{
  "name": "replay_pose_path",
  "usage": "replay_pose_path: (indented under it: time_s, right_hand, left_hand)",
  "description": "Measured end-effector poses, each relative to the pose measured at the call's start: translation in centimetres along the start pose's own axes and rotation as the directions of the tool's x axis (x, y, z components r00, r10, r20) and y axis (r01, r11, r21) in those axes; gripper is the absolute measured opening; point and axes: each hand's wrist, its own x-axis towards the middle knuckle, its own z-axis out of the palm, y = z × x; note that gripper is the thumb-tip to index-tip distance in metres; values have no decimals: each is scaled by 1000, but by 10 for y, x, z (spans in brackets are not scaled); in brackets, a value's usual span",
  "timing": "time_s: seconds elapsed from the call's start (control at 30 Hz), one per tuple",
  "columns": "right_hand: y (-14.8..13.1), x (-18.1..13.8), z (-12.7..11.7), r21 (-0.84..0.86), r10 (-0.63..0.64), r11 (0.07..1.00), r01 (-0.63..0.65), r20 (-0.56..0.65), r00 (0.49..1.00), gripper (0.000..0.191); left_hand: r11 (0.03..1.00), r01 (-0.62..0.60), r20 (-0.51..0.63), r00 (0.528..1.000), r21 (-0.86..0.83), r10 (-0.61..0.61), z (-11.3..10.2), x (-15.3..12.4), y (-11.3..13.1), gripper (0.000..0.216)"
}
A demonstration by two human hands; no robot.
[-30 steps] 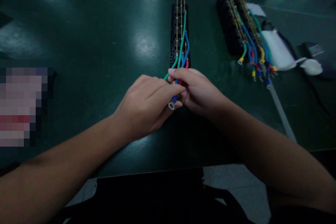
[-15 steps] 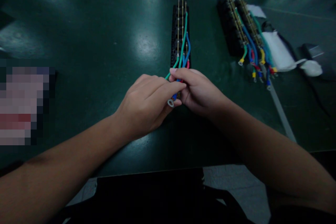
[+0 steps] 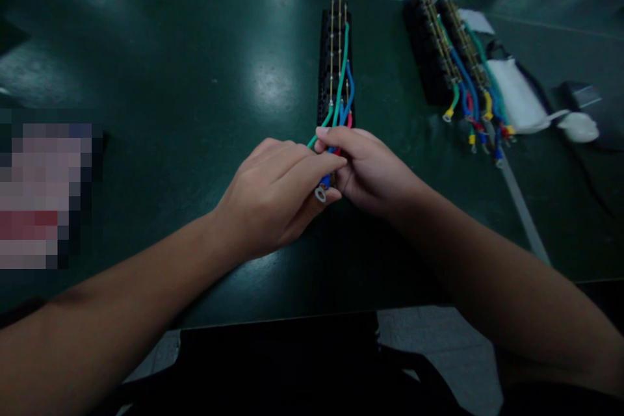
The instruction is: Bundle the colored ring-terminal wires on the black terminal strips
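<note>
A long black terminal strip [image 3: 327, 71] lies lengthwise on the dark green table [image 3: 170, 78], with green, blue and red wires [image 3: 341, 88] running along it toward me. Both my hands meet at its near end. My left hand [image 3: 273, 198] is closed, pinching a blue wire with a silver ring terminal [image 3: 320, 194] between thumb and forefinger. My right hand [image 3: 370, 169] is closed over the bundle of wire ends, its fingers curled over them and touching my left hand. The near end of the strip is hidden under my hands.
Two more black terminal strips [image 3: 446, 45] with coloured wires lie at the back right. Beside them are a white cloth [image 3: 517, 94], a white object [image 3: 578, 127] and a dark cable. A blurred patch [image 3: 43, 195] is at the left. The table's near edge [image 3: 292, 318] is close to me.
Almost nothing differs. My hands stay together at the strip's near end; the ring terminal in my left fingers has shifted only slightly.
</note>
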Motion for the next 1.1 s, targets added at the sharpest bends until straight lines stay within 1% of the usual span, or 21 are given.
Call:
replay_pose_path:
  time_s: [0.17,0.33,0.43,0.6,0.77,0.9,1.0,1.1]
  right_hand:
    - [0,0,0,12,-2,1000,2,-3,1000,31]
    - [0,0,1,-9,-10,1000,10,-19,1000,27]
    - [0,0,1,-26,-9,1000,8,-25,1000,27]
    - [-2,-1,4,-4,3,1000,-3,-31,1000,31]
    - [-2,-2,5,-34,-5,999,2,-86,996,30]
    - [-1,-2,4,-57,-14,998,10,-83,996,28]
    - [-1,-2,3,-48,-7,999,3,-75,997,27]
    - [-2,-2,5,-47,1,999,-6,-97,995,28]
  left_hand:
    - [1000,10,10,1000,3,-10,0,-1,0,33]
    - [1000,23,45,999,20,-24,0,-1,1,35]
    - [1000,18,46,999,16,-18,0,0,1,35]
    - [1000,-5,53,999,11,4,-1,2,1,30]
    - [999,-45,102,994,-2,45,1,2,0,29]
    - [999,-31,138,990,-10,32,2,1,-1,28]
    - [999,-33,135,990,-13,34,2,1,0,27]
    - [999,-44,116,992,-26,46,2,1,0,26]
